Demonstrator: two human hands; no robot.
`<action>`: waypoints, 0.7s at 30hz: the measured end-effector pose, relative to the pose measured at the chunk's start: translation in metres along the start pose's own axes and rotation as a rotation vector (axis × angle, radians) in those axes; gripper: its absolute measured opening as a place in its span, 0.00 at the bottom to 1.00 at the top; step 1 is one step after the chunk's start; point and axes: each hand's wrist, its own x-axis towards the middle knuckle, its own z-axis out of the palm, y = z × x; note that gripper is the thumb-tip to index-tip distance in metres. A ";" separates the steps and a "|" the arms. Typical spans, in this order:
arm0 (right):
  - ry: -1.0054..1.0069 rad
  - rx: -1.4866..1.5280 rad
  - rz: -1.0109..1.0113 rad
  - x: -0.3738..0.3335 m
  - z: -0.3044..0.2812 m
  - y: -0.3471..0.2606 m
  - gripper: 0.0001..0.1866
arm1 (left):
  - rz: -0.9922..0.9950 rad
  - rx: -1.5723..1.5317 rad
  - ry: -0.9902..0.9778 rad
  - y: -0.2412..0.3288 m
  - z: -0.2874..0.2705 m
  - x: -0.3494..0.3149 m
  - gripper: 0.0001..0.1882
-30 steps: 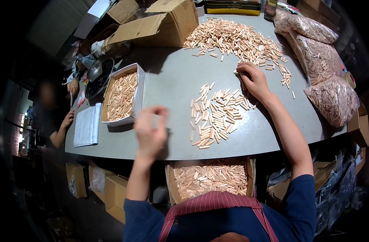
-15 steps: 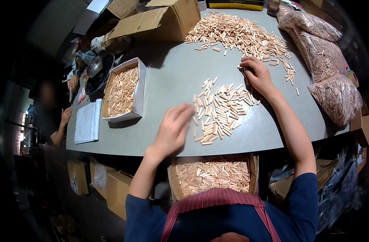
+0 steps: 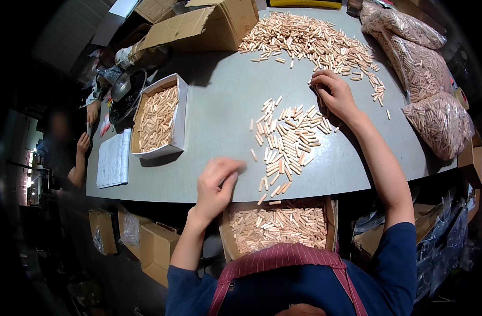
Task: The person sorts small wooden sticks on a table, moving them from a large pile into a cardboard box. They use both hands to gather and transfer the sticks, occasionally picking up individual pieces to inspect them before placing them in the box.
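Note:
Short wooden dowel pins (image 3: 291, 139) lie spread in a loose patch on the grey table (image 3: 225, 100). My left hand (image 3: 216, 184) hovers left of the patch near the table's front edge. Its fingers stretch toward the pins with the thumb apart; the fingertips are blurred, and nothing shows in them. Between this patch and a large heap of dowel pins (image 3: 309, 39) rests my right hand (image 3: 334, 95), its fingers curled down. A small pale end shows at those fingertips; what they hold is mostly hidden. Below the front edge, an open carton (image 3: 225, 234) holds many dowel pins.
A white box (image 3: 181, 118) of dowel pins stands at left beside papers (image 3: 112, 160) and a dark bowl (image 3: 126, 108). Bags of dowel pins (image 3: 420, 73) line the right side. A cardboard box (image 3: 214, 29) sits at the back. Another person's hand (image 3: 83, 143) is at far left.
My left hand has moved back toward me, away from the patch's left side. Several pins now lie closer to the front edge. My right hand stays nearly in place.

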 end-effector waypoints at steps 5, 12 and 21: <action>-0.008 0.041 0.037 -0.001 -0.001 -0.005 0.10 | 0.169 0.105 -0.081 0.024 0.014 -0.008 0.24; -0.024 0.026 0.005 0.001 0.000 -0.008 0.09 | 0.224 -0.074 -0.199 0.022 0.011 0.001 0.24; 0.062 -0.018 -0.026 -0.001 0.001 -0.004 0.10 | 0.390 0.360 -0.456 0.049 0.048 0.033 0.51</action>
